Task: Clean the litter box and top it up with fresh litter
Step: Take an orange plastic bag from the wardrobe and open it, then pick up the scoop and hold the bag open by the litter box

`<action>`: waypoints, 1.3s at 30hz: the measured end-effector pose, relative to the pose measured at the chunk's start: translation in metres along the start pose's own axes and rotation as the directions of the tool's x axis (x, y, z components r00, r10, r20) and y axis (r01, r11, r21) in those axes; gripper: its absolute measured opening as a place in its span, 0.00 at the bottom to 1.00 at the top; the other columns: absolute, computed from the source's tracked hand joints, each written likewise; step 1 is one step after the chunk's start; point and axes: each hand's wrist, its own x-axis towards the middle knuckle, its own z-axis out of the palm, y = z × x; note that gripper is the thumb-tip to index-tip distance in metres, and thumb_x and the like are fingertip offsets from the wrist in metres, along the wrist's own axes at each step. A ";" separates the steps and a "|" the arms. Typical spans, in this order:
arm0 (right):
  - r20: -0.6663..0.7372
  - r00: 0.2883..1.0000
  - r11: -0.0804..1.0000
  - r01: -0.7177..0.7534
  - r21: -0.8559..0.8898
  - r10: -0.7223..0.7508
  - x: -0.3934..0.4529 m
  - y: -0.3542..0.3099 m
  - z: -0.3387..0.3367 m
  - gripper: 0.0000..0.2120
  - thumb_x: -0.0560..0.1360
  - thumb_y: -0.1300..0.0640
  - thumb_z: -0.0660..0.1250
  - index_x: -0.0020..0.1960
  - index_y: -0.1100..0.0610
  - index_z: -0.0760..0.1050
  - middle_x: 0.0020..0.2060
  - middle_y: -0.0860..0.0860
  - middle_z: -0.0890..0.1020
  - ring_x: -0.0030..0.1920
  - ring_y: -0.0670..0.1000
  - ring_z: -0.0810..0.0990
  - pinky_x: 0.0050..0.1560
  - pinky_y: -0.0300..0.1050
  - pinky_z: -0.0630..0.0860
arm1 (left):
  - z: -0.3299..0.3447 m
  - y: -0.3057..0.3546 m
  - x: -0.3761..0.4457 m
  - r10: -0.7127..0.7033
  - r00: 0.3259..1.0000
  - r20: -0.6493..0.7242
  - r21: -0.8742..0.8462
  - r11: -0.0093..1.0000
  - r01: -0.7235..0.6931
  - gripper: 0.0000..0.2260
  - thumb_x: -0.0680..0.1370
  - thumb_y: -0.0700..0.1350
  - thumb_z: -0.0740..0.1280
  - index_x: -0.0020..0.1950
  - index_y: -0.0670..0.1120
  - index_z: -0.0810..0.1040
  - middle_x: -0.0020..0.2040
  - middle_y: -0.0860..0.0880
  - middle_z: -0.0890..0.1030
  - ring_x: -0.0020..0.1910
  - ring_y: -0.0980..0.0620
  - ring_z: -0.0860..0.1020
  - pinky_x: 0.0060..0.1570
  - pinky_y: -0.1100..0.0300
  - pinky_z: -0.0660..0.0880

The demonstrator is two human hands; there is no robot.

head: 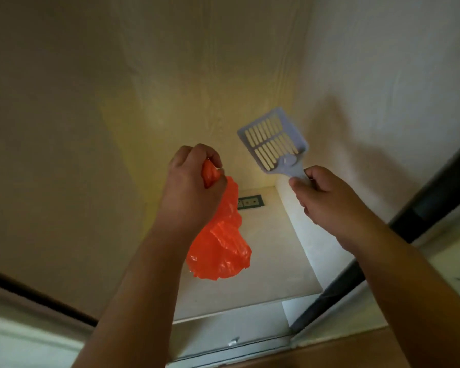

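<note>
My left hand [194, 181] is closed around the gathered top of an orange plastic bag [221, 245], which hangs below my fist. My right hand [322, 195] grips the handle of a pale blue slotted litter scoop [274, 139]. The scoop head points up and away from me, and nothing lies in it. Both hands are held out in front of me, about a hand's width apart. No litter box shows in this view.
Cream walls [117, 102] meet in a corner ahead. A wall socket plate [250, 202] sits low near the pale floor [263, 261]. A dark door frame edge [420, 216] runs diagonally at the right, and a dark sill [37, 296] crosses the lower left.
</note>
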 end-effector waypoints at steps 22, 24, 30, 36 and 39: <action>-0.482 0.798 0.932 -0.323 0.166 0.362 -0.190 0.008 -0.002 0.09 0.81 0.43 0.64 0.53 0.48 0.75 0.36 0.50 0.78 0.34 0.49 0.76 0.39 0.48 0.75 | 0.022 0.048 -0.036 0.394 0.803 0.448 -0.289 0.913 -0.287 0.09 0.76 0.42 0.72 0.48 0.54 0.74 0.50 0.56 0.72 0.48 0.54 0.76 0.42 0.72 0.68; -0.514 0.768 0.923 -0.344 0.173 0.383 -0.211 0.014 -0.015 0.10 0.80 0.43 0.64 0.52 0.49 0.75 0.37 0.51 0.79 0.36 0.51 0.77 0.42 0.51 0.77 | 0.036 0.067 -0.049 0.410 0.771 0.487 -0.327 0.904 -0.275 0.08 0.77 0.44 0.71 0.48 0.54 0.74 0.50 0.59 0.71 0.49 0.55 0.76 0.42 0.71 0.68; -0.612 0.645 0.887 -0.380 0.263 0.458 -0.270 0.039 -0.060 0.11 0.80 0.43 0.64 0.55 0.49 0.76 0.39 0.51 0.81 0.37 0.50 0.79 0.40 0.46 0.77 | 0.082 0.137 -0.088 0.501 0.664 0.555 -0.437 0.855 -0.279 0.07 0.79 0.45 0.70 0.50 0.55 0.73 0.50 0.60 0.71 0.51 0.55 0.76 0.45 0.69 0.71; -0.647 0.543 0.843 -0.395 0.366 0.536 -0.329 0.069 -0.103 0.08 0.81 0.46 0.65 0.54 0.50 0.76 0.39 0.49 0.80 0.35 0.47 0.77 0.38 0.44 0.73 | 0.122 0.206 -0.128 0.586 0.589 0.557 -0.501 0.803 -0.325 0.07 0.79 0.45 0.70 0.50 0.55 0.74 0.53 0.56 0.73 0.52 0.55 0.76 0.45 0.69 0.72; -0.673 0.499 0.835 -0.396 0.382 0.545 -0.353 0.084 -0.126 0.08 0.81 0.46 0.65 0.53 0.50 0.76 0.38 0.52 0.81 0.34 0.48 0.76 0.37 0.43 0.73 | 0.140 0.237 -0.146 0.621 0.544 0.565 -0.519 0.780 -0.350 0.08 0.79 0.44 0.70 0.50 0.56 0.73 0.52 0.56 0.73 0.51 0.55 0.76 0.44 0.70 0.70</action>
